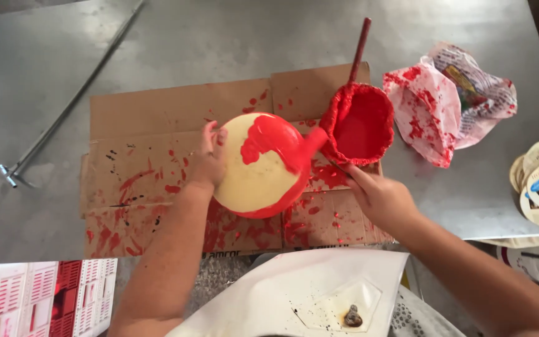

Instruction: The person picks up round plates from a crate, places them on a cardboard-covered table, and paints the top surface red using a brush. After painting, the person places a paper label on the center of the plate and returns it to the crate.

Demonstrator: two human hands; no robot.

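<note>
Painting ball (254,171) red: approx 1/3 coated, cream rest left. Sits on cardboard (157,137) on desk (219,37). Left hand (207,159) fingers spread on ball; right hand (378,196) fingers clamped on brush (304,146), by paint pot (360,122).

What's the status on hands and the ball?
Left hand steadies cream ball, half red. Right hand holds brush on it. Paint tub touching brush side.

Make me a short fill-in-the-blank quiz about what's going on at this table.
1. The left hand steadies a cream-coloured ____.
2. The paint in the bowl is ____.
3. The flattened sheet under the work is made of ____.
4. The right hand holds a ____.

Missing words: ball; red; cardboard; brush
</note>
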